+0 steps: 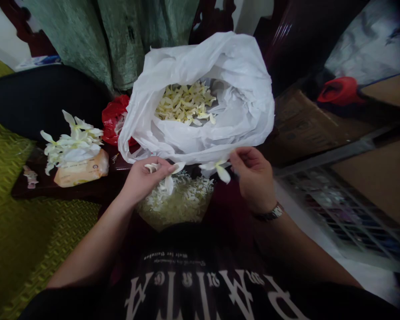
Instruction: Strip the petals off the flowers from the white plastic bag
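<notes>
My left hand point(146, 178) is closed, pinching white flower petals point(169, 183) between thumb and fingers. Opposite it, my right hand point(255, 178), with a metal watch at the wrist, pinches a white flower point(222, 171) whose petals point leftward and down. Both hands hover just in front of a white plastic bag point(253, 129) that gapes open. Cream-yellow flower pieces point(183, 102) fill the bag's left part. Below the hands, close to my body, a pale yellowish container point(158, 218) holds many small white flower bits point(190, 191).
Left on the dark wooden surface point(36, 189), white flowers point(75, 138) lie on an orange tissue pack point(83, 171). A red plastic bag point(113, 118) sits beside the white one. Cardboard boxes point(306, 120), a red object point(340, 90) and a wire rack point(336, 213) stand right.
</notes>
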Tool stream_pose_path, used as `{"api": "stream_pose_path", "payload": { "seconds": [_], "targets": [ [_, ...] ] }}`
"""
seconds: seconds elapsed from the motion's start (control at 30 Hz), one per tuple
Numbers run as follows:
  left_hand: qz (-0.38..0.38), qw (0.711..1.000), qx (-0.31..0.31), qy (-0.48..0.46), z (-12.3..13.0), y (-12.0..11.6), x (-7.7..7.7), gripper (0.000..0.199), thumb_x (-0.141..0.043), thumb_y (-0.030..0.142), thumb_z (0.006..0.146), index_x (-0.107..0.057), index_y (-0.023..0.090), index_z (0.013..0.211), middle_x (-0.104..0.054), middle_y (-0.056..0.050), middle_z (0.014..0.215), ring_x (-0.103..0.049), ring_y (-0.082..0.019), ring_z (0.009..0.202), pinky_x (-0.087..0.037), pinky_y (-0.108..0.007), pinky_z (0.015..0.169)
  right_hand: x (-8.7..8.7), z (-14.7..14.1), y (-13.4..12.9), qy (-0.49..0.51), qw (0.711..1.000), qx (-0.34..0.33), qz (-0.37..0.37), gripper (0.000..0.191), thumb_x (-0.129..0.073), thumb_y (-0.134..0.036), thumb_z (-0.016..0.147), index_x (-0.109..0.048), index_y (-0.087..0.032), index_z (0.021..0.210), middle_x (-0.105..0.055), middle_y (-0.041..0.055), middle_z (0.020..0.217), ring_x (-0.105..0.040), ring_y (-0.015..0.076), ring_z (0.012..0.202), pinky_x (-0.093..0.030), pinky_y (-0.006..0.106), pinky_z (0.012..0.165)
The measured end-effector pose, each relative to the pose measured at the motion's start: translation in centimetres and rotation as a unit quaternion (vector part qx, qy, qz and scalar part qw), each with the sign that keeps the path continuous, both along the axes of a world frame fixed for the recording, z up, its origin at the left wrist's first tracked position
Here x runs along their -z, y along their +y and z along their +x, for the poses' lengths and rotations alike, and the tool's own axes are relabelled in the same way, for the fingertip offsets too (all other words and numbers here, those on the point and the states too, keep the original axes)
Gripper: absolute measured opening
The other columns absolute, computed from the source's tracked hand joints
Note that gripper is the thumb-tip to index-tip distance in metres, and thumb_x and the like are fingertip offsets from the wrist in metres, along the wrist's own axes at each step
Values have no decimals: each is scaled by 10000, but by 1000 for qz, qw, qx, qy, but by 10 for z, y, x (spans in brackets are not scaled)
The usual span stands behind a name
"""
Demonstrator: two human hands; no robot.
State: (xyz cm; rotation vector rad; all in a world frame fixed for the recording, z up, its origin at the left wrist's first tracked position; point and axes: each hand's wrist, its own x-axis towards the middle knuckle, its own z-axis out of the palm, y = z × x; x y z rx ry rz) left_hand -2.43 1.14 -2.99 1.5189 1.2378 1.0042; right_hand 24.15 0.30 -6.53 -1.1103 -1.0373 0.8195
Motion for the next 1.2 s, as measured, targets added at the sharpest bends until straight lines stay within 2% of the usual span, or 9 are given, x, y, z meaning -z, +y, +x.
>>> {"api": "stream_pose_path", "payload": {
  "seconds": [0.1,0.27,0.47,0.6,0.67,0.77,0.93,1.07,1.2],
  "targets": [
    [-9,999,43,-1,3,-1,-7,315,-874,418,691,-735,184,850,-665,-1,744,-542,-125,627,-404,-245,592,-8,-6,-8,-81,988,-123,-34,307,-814,-386,802,-696,-243,1047,-740,28,962,-694,188,909,-569,372,886],
    [-4,996,91,11,15,-2,-13,295,-872,362,695,-722,177,869,-626,24,680,-516,-113,594,-408,-234,576,-21,-39,-18,-141,970,-195,18,440,-759,-380,855,-627,-269,1260,-720,79,1219,-670,235,1145,-499,465,1063],
    [-32,991,122,-36,21,-3,-12,306,-845,330,723,-725,152,942,-732,-38,873,-625,-145,743,-487,-268,713,-22,-62,-13,-84,962,-256,-53,334,-757,-415,838,-703,-219,1103,-767,53,969,-719,198,882,-604,356,800],
    [-62,988,122,-67,17,-2,-10,396,-861,306,707,-728,152,1048,-732,-30,855,-633,-136,736,-496,-270,722,-9,-60,-6,11,955,-271,-118,325,-783,-441,803,-727,-197,1010,-727,-5,747,-605,110,535,-530,252,504],
    [-65,990,98,-78,13,0,-7,443,-880,309,683,-726,156,1069,-722,-23,838,-627,-130,720,-486,-258,694,-1,-54,-3,20,956,-264,-130,330,-801,-447,780,-731,-186,971,-714,-8,706,-581,102,506,-503,239,470],
    [-78,991,49,-94,7,6,-3,455,-887,374,679,-724,161,1046,-697,-12,783,-563,-103,609,-426,-233,577,6,-46,1,-15,962,-237,-133,371,-819,-458,757,-731,-185,992,-738,23,777,-671,149,661,-555,264,565],
    [-137,977,49,-155,8,11,2,376,-768,519,804,-727,169,935,-661,-25,727,-503,-90,544,-362,-218,487,-2,-45,-7,-92,979,-167,-77,429,-800,-449,800,-691,-235,1156,-741,85,1160,-682,225,1095,-541,428,1000],
    [-100,982,35,-159,22,9,1,444,-638,603,883,-724,167,891,-635,-27,691,-548,-124,598,-435,-249,554,-12,-60,-18,-59,966,-239,-83,429,-786,-453,817,-662,-240,1169,-736,84,1143,-696,219,1054,-578,398,945],
    [1,996,22,-92,37,5,2,459,-573,597,927,-712,174,818,-676,-43,802,-626,-172,810,-503,-295,780,-5,-74,-18,33,940,-319,-117,595,-825,-416,773,-616,-276,1312,-753,42,1122,-718,188,968,-609,346,870]
  ]
}}
